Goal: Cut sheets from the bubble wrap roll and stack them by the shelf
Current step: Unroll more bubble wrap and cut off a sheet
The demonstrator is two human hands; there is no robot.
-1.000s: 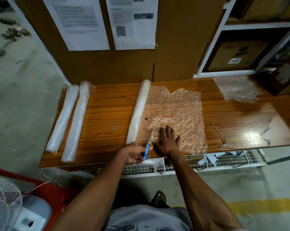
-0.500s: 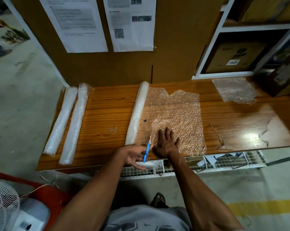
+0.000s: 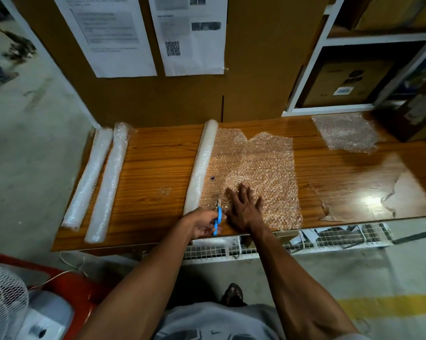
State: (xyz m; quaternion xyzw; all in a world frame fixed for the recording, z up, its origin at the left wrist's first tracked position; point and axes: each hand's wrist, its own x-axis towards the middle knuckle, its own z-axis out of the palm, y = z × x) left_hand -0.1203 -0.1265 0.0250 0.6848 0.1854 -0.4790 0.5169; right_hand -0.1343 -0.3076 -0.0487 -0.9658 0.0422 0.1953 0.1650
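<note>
The left hand (image 3: 202, 224) gripped blue scissors (image 3: 217, 218) beside the roll (image 3: 202, 165). The right hand (image 3: 243, 207) lay flat, fingers spread, probably keeping the bubble wrap (image 3: 256, 168) still for cutting.

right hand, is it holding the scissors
No, the right hand lies flat on the unrolled bubble wrap; the left hand grips the blue scissors.

I count three bubble wrap rolls on the table (image 3: 158, 182): two spare rolls (image 3: 101, 177) at its left end and one part-unrolled roll (image 3: 202, 165) mid-table. One pair of blue-handled scissors (image 3: 217, 218), two printed notices (image 3: 143, 33) on the board, and what looks like one cut sheet (image 3: 346, 132) by the shelf, possibly several stacked
</note>
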